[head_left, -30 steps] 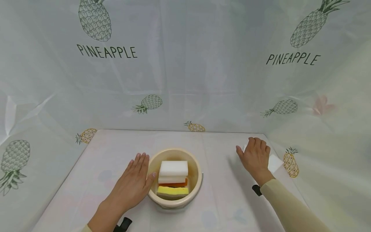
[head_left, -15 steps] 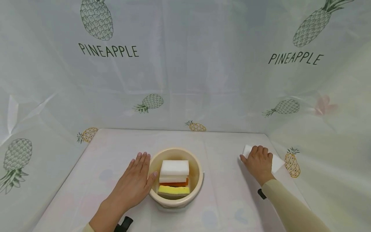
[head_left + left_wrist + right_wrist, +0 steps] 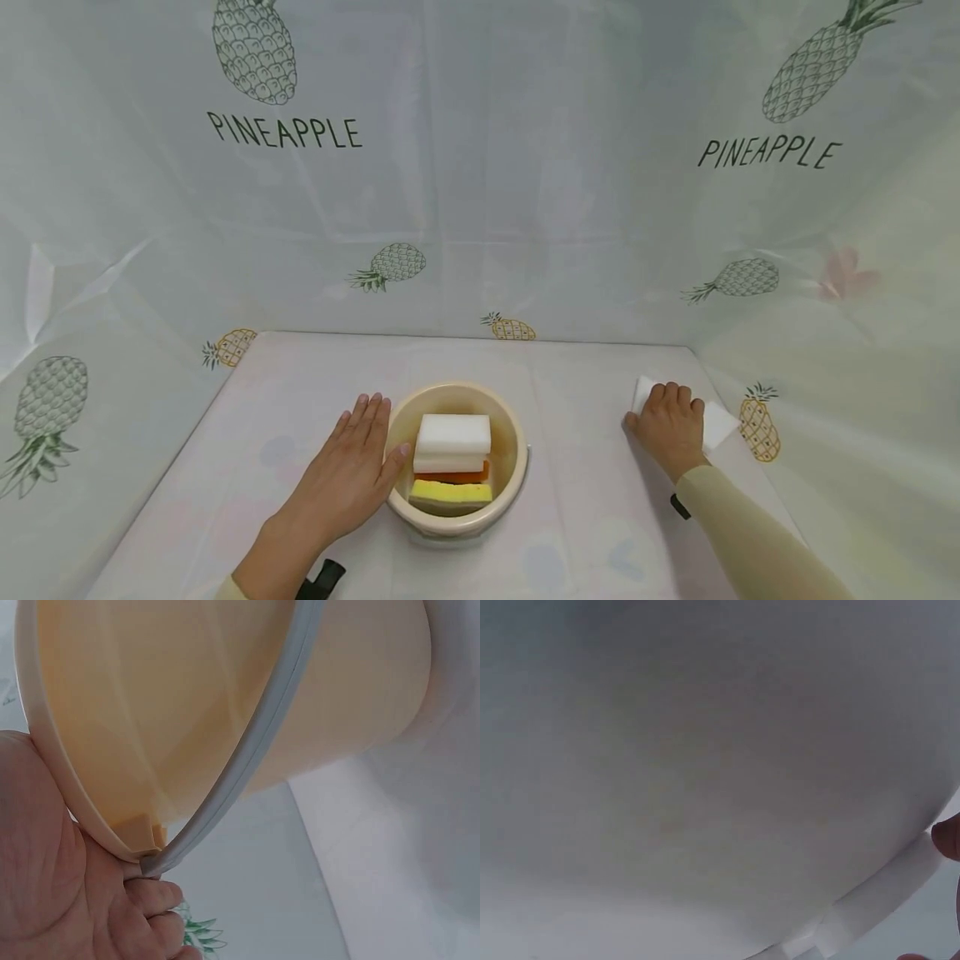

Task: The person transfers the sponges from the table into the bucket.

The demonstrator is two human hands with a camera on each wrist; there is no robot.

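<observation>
A cream bucket (image 3: pixel 512 467) with a grey handle (image 3: pixel 255 735) stands in front of me. Inside lie a white sponge block (image 3: pixel 453 433), an orange piece (image 3: pixel 452 478) and a yellow sponge (image 3: pixel 450 492) with a darker underside. My left hand (image 3: pixel 337 483) rests against the bucket's left rim, fingers straight, close to the handle's hinge in the left wrist view. At the right of the table my right hand (image 3: pixel 670 429) grips a white sponge (image 3: pixel 718 425), fingers bent over it. In the right wrist view white blocks (image 3: pixel 881 889) show near a fingertip (image 3: pixel 946 838).
The table (image 3: pixel 577 517) has a pale cloth with faint prints. A pineapple-printed curtain (image 3: pixel 525 192) hangs behind it and along both sides. Black straps (image 3: pixel 322 579) are on the wrists.
My right hand has come down and slightly to the right onto the white sponge. The left hand and the bucket have stayed in place.
</observation>
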